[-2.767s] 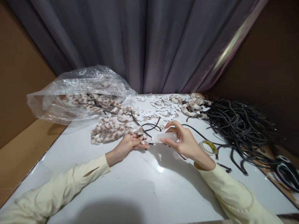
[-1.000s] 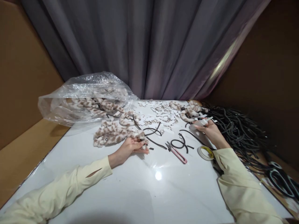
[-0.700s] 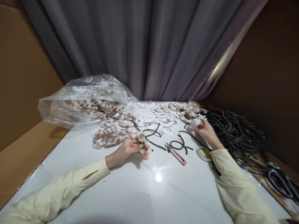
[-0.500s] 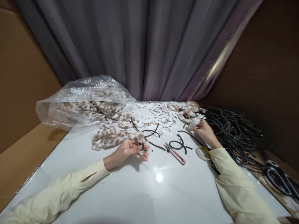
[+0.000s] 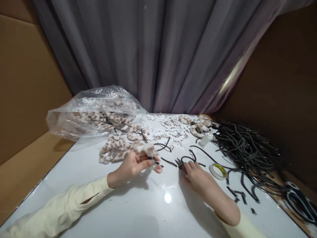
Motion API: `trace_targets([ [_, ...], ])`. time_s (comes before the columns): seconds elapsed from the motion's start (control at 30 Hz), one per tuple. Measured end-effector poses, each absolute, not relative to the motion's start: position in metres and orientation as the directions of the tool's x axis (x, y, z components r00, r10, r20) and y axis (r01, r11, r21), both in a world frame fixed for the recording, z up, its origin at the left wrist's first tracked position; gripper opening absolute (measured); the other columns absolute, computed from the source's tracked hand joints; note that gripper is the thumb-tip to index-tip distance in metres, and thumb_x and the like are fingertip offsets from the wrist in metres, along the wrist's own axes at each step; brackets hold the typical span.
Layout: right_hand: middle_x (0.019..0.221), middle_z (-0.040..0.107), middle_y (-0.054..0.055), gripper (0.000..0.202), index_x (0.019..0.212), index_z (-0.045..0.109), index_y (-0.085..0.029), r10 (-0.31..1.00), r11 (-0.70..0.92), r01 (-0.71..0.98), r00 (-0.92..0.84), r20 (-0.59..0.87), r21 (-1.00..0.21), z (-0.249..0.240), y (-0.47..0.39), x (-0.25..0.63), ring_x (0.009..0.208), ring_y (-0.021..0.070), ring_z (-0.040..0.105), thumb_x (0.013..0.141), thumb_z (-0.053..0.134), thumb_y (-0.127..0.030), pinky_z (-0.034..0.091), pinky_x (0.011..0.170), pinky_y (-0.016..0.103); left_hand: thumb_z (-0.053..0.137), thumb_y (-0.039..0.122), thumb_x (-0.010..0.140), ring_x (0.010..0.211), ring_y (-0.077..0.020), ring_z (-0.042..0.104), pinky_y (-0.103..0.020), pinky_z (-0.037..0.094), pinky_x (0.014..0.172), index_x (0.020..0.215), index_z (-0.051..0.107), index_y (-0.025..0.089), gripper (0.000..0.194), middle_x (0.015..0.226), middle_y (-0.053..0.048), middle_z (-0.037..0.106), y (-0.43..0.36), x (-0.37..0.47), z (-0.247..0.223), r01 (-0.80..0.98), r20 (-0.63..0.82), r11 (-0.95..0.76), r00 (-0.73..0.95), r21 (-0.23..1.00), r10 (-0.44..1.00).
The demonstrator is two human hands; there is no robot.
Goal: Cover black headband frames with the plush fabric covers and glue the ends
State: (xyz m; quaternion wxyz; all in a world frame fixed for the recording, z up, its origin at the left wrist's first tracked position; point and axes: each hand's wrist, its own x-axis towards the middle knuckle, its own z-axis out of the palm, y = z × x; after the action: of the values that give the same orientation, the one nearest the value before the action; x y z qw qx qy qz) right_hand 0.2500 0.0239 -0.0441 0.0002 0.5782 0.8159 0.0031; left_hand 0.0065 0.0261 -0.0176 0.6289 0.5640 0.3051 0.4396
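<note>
My left hand (image 5: pixel 132 165) is closed on one end of a fluffy white-and-brown fabric tube (image 5: pixel 119 148), with a short dark piece showing at the fingertips. The rest of the tube lies bunched on the table to the left. My right hand (image 5: pixel 196 177) is down on the table, its fingers wrapped over a pair of thread snips (image 5: pixel 178 162). Only the blades stick out, pointing left; the handles are covered by the hand. Just behind it lies a curled black cord (image 5: pixel 192 155). To its right rests a roll of tape (image 5: pixel 218 171).
A clear plastic bag (image 5: pixel 96 99) of fluffy tubes stands at the back left. A small white bottle (image 5: pixel 206 138) is near more fluffy loops (image 5: pixel 201 125). Black cords (image 5: pixel 247 148) are heaped on the right, with large scissors (image 5: pixel 300 203) beyond. Scraps (image 5: pixel 170 124) litter the back.
My right hand has let go of the white bottle, leaving it on the table, and has come down and left onto the thread snips. My left hand keeps its hold on the fluffy tube.
</note>
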Motion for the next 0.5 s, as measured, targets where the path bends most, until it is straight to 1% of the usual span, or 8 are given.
trace_targets([
  [0.07, 0.083, 0.061, 0.01, 0.02, 0.081, 0.056, -0.015, 0.951, 0.31, 0.94, -0.305, -0.054, 0.141, -0.05, 0.021, 0.238, 0.075, 0.0235, 0.06, 0.075, 0.044, 0.0, 0.038, 0.051, 0.026, 0.063, 0.033, 0.079, 0.074, -0.0246, 0.068, -0.038, 0.053, 0.077, 0.089, 0.06, 0.01, 0.025, 0.076, -0.01, 0.069, 0.025, 0.006, -0.015, -0.215, 0.113, -0.023, 0.416, 0.976, 0.902],
  [0.1, 0.084, 0.061, 0.011, 0.027, 0.081, 0.057, -0.014, 0.952, 0.307, 0.935, -0.298, -0.073, 0.18, -0.052, 0.022, 0.237, 0.077, 0.0241, 0.06, 0.073, 0.04, 0.005, 0.039, 0.052, 0.027, 0.062, 0.033, 0.08, 0.074, -0.0242, 0.068, -0.037, 0.053, 0.076, 0.088, 0.061, 0.01, 0.025, 0.076, -0.01, 0.069, 0.025, 0.005, -0.013, -0.217, 0.113, -0.023, 0.413, 0.976, 0.904],
  [0.17, 0.082, 0.061, 0.011, 0.032, 0.08, 0.057, -0.013, 0.953, 0.302, 0.935, -0.296, -0.06, 0.188, -0.052, 0.026, 0.242, 0.075, 0.0243, 0.06, 0.071, 0.035, 0.009, 0.04, 0.054, 0.028, 0.061, 0.032, 0.081, 0.074, -0.0234, 0.069, -0.036, 0.053, 0.075, 0.088, 0.061, 0.01, 0.024, 0.077, -0.01, 0.07, 0.025, 0.005, -0.012, -0.225, 0.111, -0.018, 0.412, 0.974, 0.904],
  [0.23, 0.079, 0.06, 0.01, 0.028, 0.08, 0.056, -0.013, 0.948, 0.318, 0.946, -0.319, 0.007, 0.065, -0.049, 0.031, 0.252, 0.068, 0.0215, 0.06, 0.076, 0.034, 0.003, 0.04, 0.053, 0.028, 0.062, 0.032, 0.08, 0.073, -0.0229, 0.069, -0.035, 0.054, 0.074, 0.088, 0.061, 0.01, 0.024, 0.077, -0.009, 0.07, 0.026, 0.004, -0.01, -0.238, 0.111, -0.01, 0.41, 0.971, 0.905],
  [0.3, 0.073, 0.059, 0.007, 0.022, 0.084, 0.054, -0.015, 0.926, 0.372, 0.913, -0.354, 0.129, -0.165, -0.041, 0.036, 0.263, 0.058, 0.0167, 0.057, 0.085, 0.034, -0.007, 0.041, 0.051, 0.026, 0.063, 0.034, 0.079, 0.072, -0.023, 0.069, -0.034, 0.054, 0.073, 0.087, 0.062, 0.01, 0.025, 0.076, -0.009, 0.07, 0.026, 0.003, -0.009, -0.252, 0.112, -0.011, 0.39, 0.968, 0.914],
  [0.37, 0.063, 0.056, 0.002, 0.019, 0.091, 0.053, -0.015, 0.883, 0.456, 0.808, -0.361, 0.3, -0.372, -0.026, 0.035, 0.268, 0.052, 0.0139, 0.053, 0.09, 0.034, -0.018, 0.042, 0.05, 0.024, 0.063, 0.036, 0.079, 0.073, -0.0229, 0.069, -0.033, 0.054, 0.073, 0.088, 0.062, 0.01, 0.028, 0.077, -0.009, 0.07, 0.027, 0.003, -0.009, -0.255, 0.113, -0.019, 0.359, 0.967, 0.927],
  [0.43, 0.065, 0.056, 0.002, 0.018, 0.098, 0.053, -0.016, 0.813, 0.536, 0.724, -0.304, 0.497, -0.434, -0.009, 0.026, 0.264, 0.051, 0.0131, 0.051, 0.091, 0.04, -0.026, 0.042, 0.049, 0.023, 0.062, 0.037, 0.079, 0.075, -0.0229, 0.069, -0.033, 0.053, 0.074, 0.09, 0.062, 0.01, 0.029, 0.08, -0.01, 0.071, 0.027, 0.003, -0.01, -0.253, 0.114, -0.029, 0.331, 0.967, 0.937],
  [0.5, 0.073, 0.058, 0.004, 0.021, 0.106, 0.055, -0.019, 0.758, 0.591, 0.674, -0.275, 0.591, -0.445, 0.007, 0.012, 0.251, 0.056, 0.0128, 0.052, 0.087, 0.05, -0.028, 0.043, 0.048, 0.023, 0.062, 0.038, 0.079, 0.077, -0.0232, 0.069, -0.032, 0.053, 0.075, 0.091, 0.062, 0.01, 0.03, 0.082, -0.01, 0.071, 0.027, 0.004, -0.012, -0.251, 0.111, -0.032, 0.306, 0.967, 0.945],
])
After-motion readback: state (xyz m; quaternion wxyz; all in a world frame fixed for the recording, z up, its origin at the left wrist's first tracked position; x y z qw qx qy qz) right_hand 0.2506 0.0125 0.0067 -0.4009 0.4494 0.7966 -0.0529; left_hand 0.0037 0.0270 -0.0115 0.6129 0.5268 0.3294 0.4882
